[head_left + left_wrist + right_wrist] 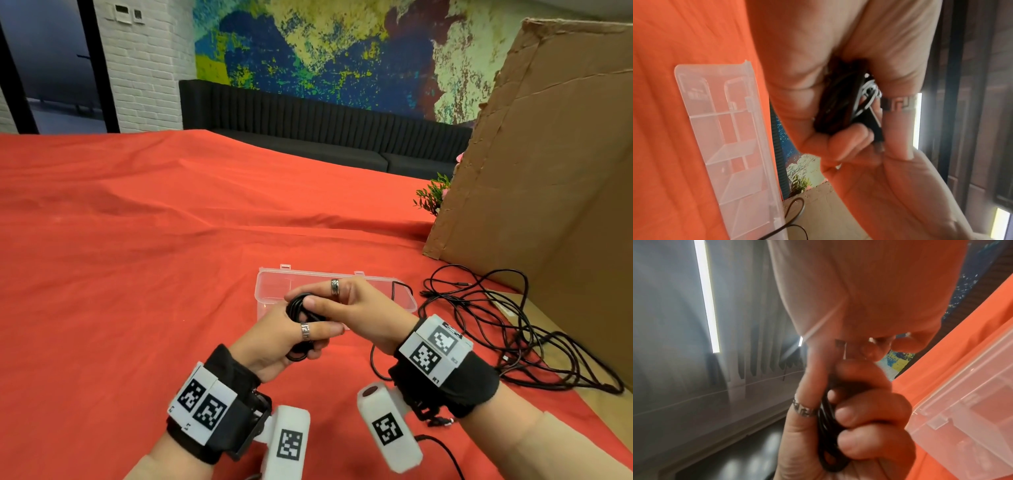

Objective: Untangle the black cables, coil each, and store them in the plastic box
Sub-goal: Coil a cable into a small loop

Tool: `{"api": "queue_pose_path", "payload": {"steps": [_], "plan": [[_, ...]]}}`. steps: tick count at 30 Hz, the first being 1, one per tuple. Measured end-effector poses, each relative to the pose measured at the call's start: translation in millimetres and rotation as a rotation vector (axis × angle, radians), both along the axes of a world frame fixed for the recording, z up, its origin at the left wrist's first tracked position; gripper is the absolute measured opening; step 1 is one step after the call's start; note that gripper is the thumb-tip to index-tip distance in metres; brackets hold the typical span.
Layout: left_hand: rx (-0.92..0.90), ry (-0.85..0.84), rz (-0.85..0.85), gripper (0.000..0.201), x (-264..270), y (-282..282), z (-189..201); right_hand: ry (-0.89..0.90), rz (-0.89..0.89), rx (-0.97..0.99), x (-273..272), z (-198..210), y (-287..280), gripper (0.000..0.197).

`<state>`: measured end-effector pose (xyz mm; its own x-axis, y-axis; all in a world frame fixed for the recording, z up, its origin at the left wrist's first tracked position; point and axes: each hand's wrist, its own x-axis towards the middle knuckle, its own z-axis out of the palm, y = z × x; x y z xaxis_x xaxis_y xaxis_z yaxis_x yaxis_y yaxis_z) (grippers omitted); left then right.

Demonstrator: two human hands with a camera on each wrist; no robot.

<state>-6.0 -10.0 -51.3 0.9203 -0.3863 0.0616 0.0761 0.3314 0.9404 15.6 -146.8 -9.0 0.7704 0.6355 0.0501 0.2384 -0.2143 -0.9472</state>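
At lower centre of the head view, our left hand (284,346) curls around a black coil (301,310), while our right hand (346,308) pinches its top. We judge one cable is nearly coiled. Just behind lies the open box (274,291); next, we must lower the coil into a compartment without letting it spring loose. At right, the tangle (507,325) awaits.

Your red-clothed table (137,240) carries the clear plastic box (274,291), loose black cables (496,325) and a cardboard sheet (548,171).
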Motion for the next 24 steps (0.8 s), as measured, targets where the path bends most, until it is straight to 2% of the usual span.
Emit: {"api": "queue_pose_path", "payload": {"steps": [6, 13, 19, 24], "plan": [[-0.078, -0.034, 0.041, 0.031, 1, -1, -3, -0.085, 0.005, -0.058, 4, 7, 2, 0.021], [-0.148, -0.004, -0.083, 0.043, 1, -1, -4, 0.019, 0.022, -0.023, 5, 7, -4, 0.02], [-0.146, -0.08, -0.115, 0.038, 1, -2, -1, 0.052, 0.012, -0.063, 8, 11, -1, 0.014], [-0.047, -0.1, -0.037, 0.035, 2, 0, -1, 0.034, 0.068, -0.108, 13, 13, 1, 0.015]]}}
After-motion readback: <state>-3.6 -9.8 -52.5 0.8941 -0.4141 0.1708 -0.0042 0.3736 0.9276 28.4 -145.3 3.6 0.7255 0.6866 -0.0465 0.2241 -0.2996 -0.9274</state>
